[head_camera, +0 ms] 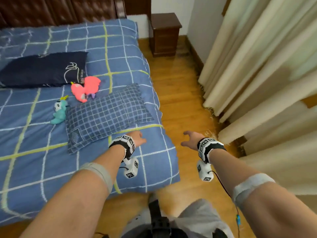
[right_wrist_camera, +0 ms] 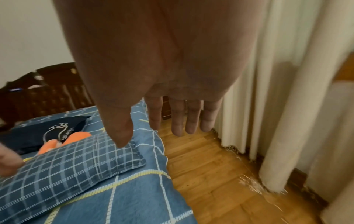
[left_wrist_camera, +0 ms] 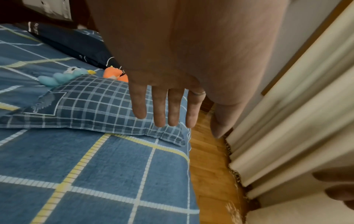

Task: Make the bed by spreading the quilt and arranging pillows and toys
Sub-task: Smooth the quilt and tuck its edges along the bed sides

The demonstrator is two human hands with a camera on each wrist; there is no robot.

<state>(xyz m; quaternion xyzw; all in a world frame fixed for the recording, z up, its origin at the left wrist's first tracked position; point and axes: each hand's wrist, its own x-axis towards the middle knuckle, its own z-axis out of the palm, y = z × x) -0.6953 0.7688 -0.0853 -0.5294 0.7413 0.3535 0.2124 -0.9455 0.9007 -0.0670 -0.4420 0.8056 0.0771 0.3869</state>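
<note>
Both hands empty above the bed's right edge.
Our left hand (head_camera: 138, 138) and right hand (head_camera: 190, 139): fingers spread, empty; checked pillow (head_camera: 106, 114) just beyond on quilt (head_camera: 42, 169); teal toy (head_camera: 60, 110), pink toy (head_camera: 85, 88), navy pillow (head_camera: 42, 70) farther left.
</note>
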